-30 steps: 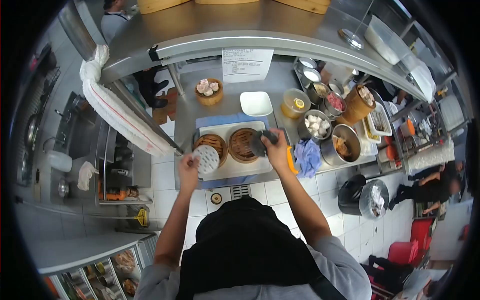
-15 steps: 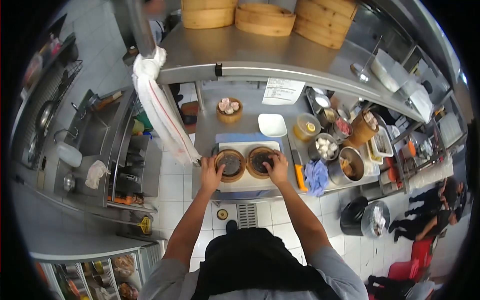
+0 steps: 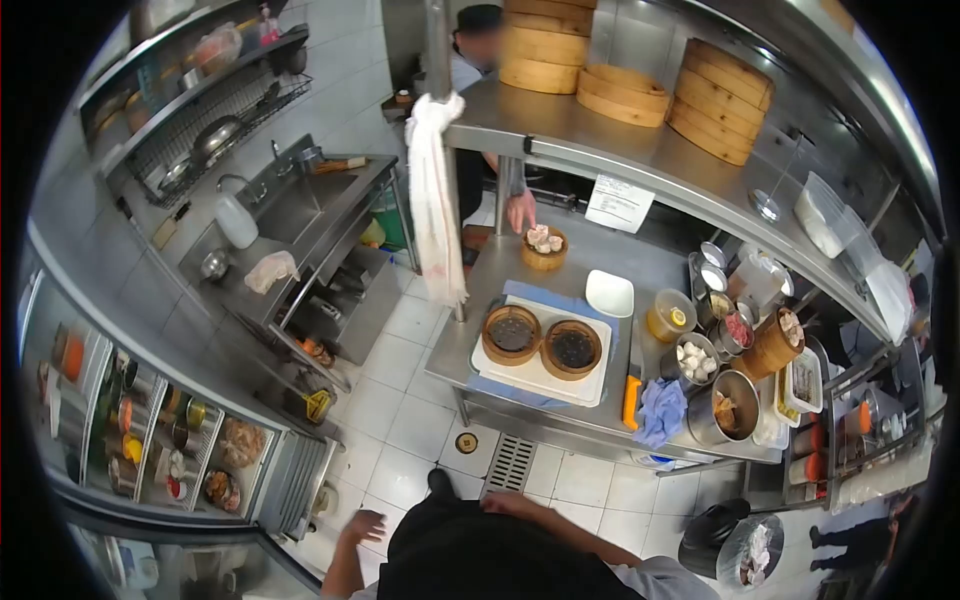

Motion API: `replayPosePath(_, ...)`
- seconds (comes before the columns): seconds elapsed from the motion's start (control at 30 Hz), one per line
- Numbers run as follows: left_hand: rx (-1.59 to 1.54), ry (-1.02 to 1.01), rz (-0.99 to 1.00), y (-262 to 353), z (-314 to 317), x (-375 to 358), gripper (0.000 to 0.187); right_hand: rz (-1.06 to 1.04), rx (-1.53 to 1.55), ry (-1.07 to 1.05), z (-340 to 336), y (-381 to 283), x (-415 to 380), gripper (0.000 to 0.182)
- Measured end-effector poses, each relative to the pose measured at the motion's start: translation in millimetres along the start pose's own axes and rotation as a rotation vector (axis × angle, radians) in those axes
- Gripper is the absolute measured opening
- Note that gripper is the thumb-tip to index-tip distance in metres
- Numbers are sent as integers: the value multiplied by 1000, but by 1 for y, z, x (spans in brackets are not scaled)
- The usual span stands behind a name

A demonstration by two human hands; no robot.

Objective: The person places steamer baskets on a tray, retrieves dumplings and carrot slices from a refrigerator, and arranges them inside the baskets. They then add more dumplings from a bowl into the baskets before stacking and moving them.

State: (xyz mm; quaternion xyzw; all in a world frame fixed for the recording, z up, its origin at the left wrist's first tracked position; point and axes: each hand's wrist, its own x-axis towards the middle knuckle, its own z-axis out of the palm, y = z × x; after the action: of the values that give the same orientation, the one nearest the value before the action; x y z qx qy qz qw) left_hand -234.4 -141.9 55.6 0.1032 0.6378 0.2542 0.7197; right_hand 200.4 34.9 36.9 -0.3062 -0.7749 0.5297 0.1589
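Note:
My left hand (image 3: 365, 526) hangs low beside the black apron (image 3: 490, 550), its fingers loosely apart and nothing in them. Against the apron's upper edge lies my right hand (image 3: 505, 502); its fingers are partly hidden. On the steel counter, the white board (image 3: 505, 376) bears two round bamboo steamers with dark bases, a left one (image 3: 511, 335) and a right one (image 3: 571, 350). Neither hand touches them. Behind, another person's hand (image 3: 521, 211) reaches beside a small steamer of pale dumplings (image 3: 543, 240).
A white square bowl (image 3: 610, 293), a knife with an orange handle (image 3: 631, 400), a blue cloth (image 3: 660, 411) and a metal pot (image 3: 722, 410) stand or lie to the right. Stacked steamers (image 3: 547, 50) fill the shelf. A sink (image 3: 290, 212) and an open fridge (image 3: 150, 420) are at left.
Both my hands have let go of the two steamers and drawn back to my body. The view has turned left, and another person's hand has appeared by the dumplings.

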Motion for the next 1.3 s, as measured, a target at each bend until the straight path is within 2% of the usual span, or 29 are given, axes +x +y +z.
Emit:
replayPosePath(0.03,384,47,660,-38,-59,30,25,306,332,-77,25,14,-8,24)
replayPosePath(0.07,416,532,774,-19,-66,0,14,299,318,-111,15,-8,-10,24)
replayPosePath(0.1,487,674,712,33,-74,-42,10,156,114,-205,-15,-62,-12,25)
replayPosePath(0.13,-116,693,902,60,-105,-57,10,1,-90,-306,-36,-97,-10,25)
replayPosePath(0.17,32,1192,1125,132,-61,-135,17,3,-139,-309,-35,-77,-6,27)
replayPosePath(0.2,-140,1117,1335,168,-82,-176,29,8,-434,-437,-40,-55,6,25)
replayPosePath(0.23,-68,1429,1297,203,-71,-239,41,5,-488,-515,-55,-69,16,25)
replayPosePath(0.27,-159,1436,1582,233,-81,-283,45,-170,-627,-506,-61,-44,23,28)
replayPosePath(0.3,44,1754,1476,256,-69,-342,44,-82,-596,-519,-70,-24,34,38)
replayPosePath(0.33,206,1955,1572,277,-77,-389,42,-7,-604,-471,-76,-38,50,36)
replayPosePath(0.37,151,2030,1744,293,-90,-424,39,76,-610,-408,-82,-59,63,33)
replayPosePath(0.4,186,2143,1811,307,-90,-463,38,45,-617,-419,-77,-65,85,33)
replayPosePath(0.47,278,2317,1936,330,-109,-531,37,214,-487,-328,-60,-73,123,36)
replayPosePath(0.5,335,2384,1989,340,-125,-558,36,194,-483,-336,-44,-92,142,36)
replayPosePath(0.53,348,2401,1993,350,-139,-584,36,160,-442,-308,-26,-122,161,36)
replayPosePath(0.57,419,2425,1916,357,-155,-609,36,129,-403,-280,-11,-141,178,36)
replayPosePath(0.63,495,2440,1837,375,-189,-654,37,65,-411,-300,32,-131,214,35)
replayPosePath(0.7,542,2489,1436,393,-226,-692,36,-39,-428,-320,82,-171,229,33)
replayPosePath(0.73,554,2479,1432,398,-241,-704,36,-30,-420,-323,103,-181,230,33)
replayPosePath(0.8,760,2484,1418,408,-258,-722,35,-6,-318,-497,139,-197,236,36)
replayPosePath(0.83,768,2477,1415,409,-266,-724,35,41,-294,-573,154,-199,236,37)
replayPosePath(0.9,690,2202,1679,401,-253,-707,35,70,-259,-639,177,-195,231,37)
replayPosePath(0.97,725,2209,1696,386,-251,-681,30,45,-211,-661,190,-174,224,37)
replayPosePath(1.03,1003,2195,1826,366,-250,-659,27,6,-169,-680,189,-168,226,37)
replayPosePath(1.1,877,2200,1792,342,-241,-636,22,72,-226,-596,177,-192,224,36)
replayPosePath(1.13,866,2168,1875,330,-245,-629,20,63,-220,-593,172,-202,226,36)
replayPosePath(1.17,858,2133,1966,320,-251,-625,18,122,-339,-614,166,-210,233,37)
replayPosePath(1.27,694,2217,2088,293,-270,-625,11,193,-512,-626,166,-231,259,40)
replayPosePath(1.3,650,2183,2180,287,-277,-631,11,220,-572,-628,164,-232,261,42)
